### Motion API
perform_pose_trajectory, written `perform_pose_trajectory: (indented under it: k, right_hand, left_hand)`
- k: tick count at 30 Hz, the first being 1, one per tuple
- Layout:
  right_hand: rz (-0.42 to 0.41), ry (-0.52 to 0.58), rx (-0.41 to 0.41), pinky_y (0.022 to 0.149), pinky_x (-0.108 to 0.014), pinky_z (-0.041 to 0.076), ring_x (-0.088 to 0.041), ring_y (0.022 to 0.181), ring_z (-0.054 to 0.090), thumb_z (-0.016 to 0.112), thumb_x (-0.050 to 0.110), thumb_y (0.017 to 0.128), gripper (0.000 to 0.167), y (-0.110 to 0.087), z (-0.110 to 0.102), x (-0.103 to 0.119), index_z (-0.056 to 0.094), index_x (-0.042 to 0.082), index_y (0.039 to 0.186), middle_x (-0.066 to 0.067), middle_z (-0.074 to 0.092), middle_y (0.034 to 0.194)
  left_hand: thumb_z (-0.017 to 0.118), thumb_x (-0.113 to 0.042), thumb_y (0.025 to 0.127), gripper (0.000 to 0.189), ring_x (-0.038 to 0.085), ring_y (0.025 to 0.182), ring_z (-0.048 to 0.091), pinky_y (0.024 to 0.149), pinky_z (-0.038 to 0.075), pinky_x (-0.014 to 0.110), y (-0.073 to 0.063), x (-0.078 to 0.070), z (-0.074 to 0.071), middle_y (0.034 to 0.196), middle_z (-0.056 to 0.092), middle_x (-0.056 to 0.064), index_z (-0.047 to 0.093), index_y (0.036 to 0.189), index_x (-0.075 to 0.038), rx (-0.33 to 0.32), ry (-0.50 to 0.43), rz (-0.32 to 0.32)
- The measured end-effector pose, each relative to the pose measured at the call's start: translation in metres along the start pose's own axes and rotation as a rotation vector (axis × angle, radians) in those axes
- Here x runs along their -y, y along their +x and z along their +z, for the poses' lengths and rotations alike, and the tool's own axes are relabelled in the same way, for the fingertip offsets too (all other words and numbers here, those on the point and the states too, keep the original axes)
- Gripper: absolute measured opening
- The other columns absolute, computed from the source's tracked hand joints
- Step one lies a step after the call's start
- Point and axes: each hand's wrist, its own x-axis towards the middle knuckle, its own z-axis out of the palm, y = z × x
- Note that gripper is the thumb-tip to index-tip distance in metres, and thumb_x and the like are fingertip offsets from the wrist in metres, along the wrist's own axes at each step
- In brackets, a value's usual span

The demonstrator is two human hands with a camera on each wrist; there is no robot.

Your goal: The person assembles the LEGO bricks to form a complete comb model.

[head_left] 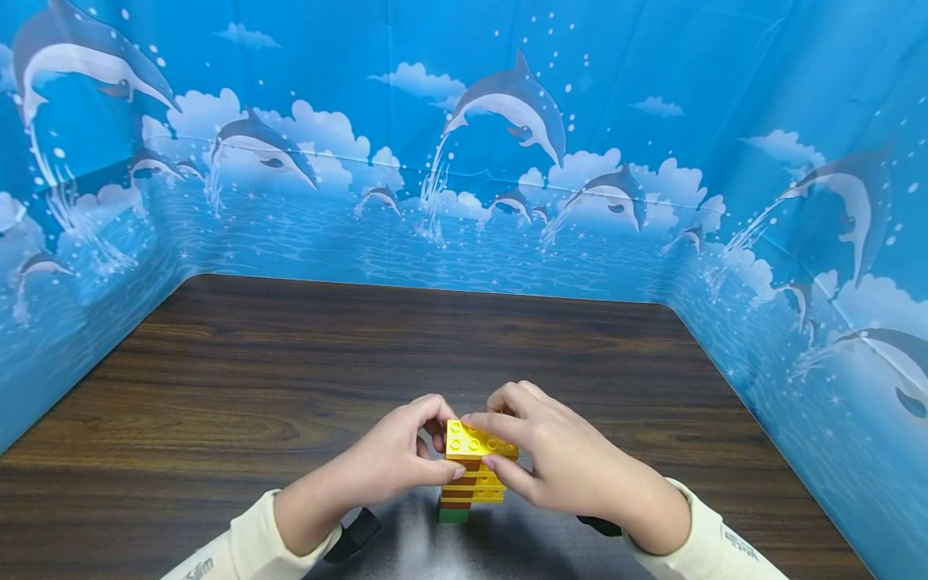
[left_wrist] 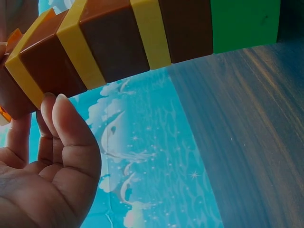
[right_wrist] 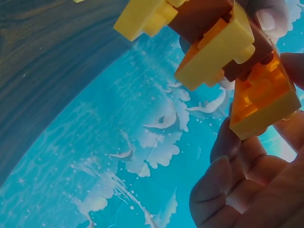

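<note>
A tower of toy building bricks stands on the table near its front edge. Its base is a green brick (head_left: 453,516), and above that brown bricks (left_wrist: 114,40) alternate with thinner yellow ones. In the right wrist view, the yellow bricks (right_wrist: 218,52) jut out sideways past the brown ones. My left hand (head_left: 391,453) holds the tower's upper part, thumb on the near side and fingers behind. With thumb and fingers, my right hand (head_left: 561,455) pinches the overhanging yellow top brick (head_left: 464,441), which shows round studs.
Dark wood-grain tabletop (head_left: 326,354) surrounds the tower. A blue curtain (head_left: 326,217) printed with dolphins, clouds and waves encloses the table's back and both sides. Dark bands (head_left: 355,533) sit at the wrists beside the cream sleeves (head_left: 250,536).
</note>
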Motion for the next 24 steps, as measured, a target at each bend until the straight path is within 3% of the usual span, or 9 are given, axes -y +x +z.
perform_pose_trajectory:
  k: [9,16,24]
  right_hand:
    - [-0.006,-0.018,-0.005,0.07,-0.022,0.042,-0.008,0.088,0.043,0.07,0.021,0.086,0.035,0.0,0.0008,0.0001,0.066,0.016,0.121,0.007,0.053,0.104]
    - [0.011,0.004,-0.002,0.071,-0.023,0.042,-0.007,0.089,0.043,0.07,0.021,0.086,0.037,-0.001,-0.0002,-0.0003,0.066,0.017,0.123,0.007,0.053,0.105]
    - [0.07,0.094,0.0,0.074,-0.024,0.044,-0.006,0.093,0.046,0.071,0.022,0.087,0.039,-0.0041,0.0006,-0.0013,0.064,0.019,0.126,0.01,0.053,0.106]
  left_hand:
    - [0.073,-0.013,0.082,0.031,0.022,0.083,0.048,0.063,0.047,0.026,0.0008,0.0021,0.0008,0.094,0.051,0.007,0.055,0.106,-0.003,0.0,-0.026,-0.018]
    - [0.072,-0.016,0.084,0.04,0.024,0.089,0.047,0.072,0.048,0.026,-0.003,0.0033,0.0028,0.096,0.051,0.007,0.054,0.116,-0.002,-0.034,-0.037,0.03]
    - [0.07,-0.018,0.087,0.032,0.024,0.09,0.05,0.071,0.049,0.026,-0.0061,0.0002,0.0018,0.1,0.054,0.006,0.057,0.111,-0.003,-0.061,-0.062,0.058]
